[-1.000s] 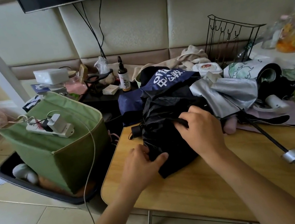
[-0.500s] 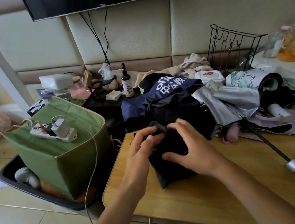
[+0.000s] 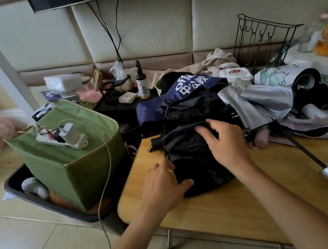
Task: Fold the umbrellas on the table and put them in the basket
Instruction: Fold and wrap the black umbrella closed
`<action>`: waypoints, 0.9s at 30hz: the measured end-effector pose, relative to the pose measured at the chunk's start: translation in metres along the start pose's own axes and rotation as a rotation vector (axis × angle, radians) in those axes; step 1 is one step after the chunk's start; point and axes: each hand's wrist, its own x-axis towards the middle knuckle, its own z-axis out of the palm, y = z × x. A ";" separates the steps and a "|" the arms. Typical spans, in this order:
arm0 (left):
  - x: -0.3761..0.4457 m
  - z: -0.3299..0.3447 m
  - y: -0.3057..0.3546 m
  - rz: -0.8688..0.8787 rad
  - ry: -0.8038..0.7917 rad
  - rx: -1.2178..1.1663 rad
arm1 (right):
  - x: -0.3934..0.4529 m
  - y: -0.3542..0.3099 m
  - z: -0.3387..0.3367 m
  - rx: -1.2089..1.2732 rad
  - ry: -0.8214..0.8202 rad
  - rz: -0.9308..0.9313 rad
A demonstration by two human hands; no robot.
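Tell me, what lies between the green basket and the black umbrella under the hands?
In the head view, only the table's bare left edge separates the green basket from the black umbrella.

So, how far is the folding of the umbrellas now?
Early stage. Nothing shows as done: the green basket holds no visible umbrella, only a power strip lying across its rim. In hand: the black umbrella, with the left hand on its near edge and the right hand gathering its fabric. Left: the navy umbrella, the silver one and more behind.
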 end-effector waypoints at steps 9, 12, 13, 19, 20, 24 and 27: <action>0.006 -0.012 0.001 -0.145 0.041 -0.709 | 0.011 -0.012 -0.012 0.091 0.170 -0.083; 0.005 -0.012 0.009 -0.083 0.020 -0.773 | 0.013 -0.013 -0.016 0.114 0.248 -0.061; 0.004 -0.011 0.012 -0.076 0.008 -0.823 | 0.014 -0.012 -0.017 0.127 0.272 -0.057; 0.003 -0.012 0.017 -0.099 -0.115 -0.853 | 0.015 -0.009 -0.019 0.168 0.312 -0.016; 0.001 -0.013 0.018 -0.146 -0.145 -0.877 | 0.015 -0.008 -0.018 0.172 0.309 -0.005; -0.011 -0.020 0.023 -0.322 -0.229 -0.861 | 0.015 -0.007 -0.014 0.165 0.273 0.036; -0.017 -0.034 0.021 -0.316 -0.352 -0.777 | 0.014 0.002 -0.009 0.144 0.227 0.093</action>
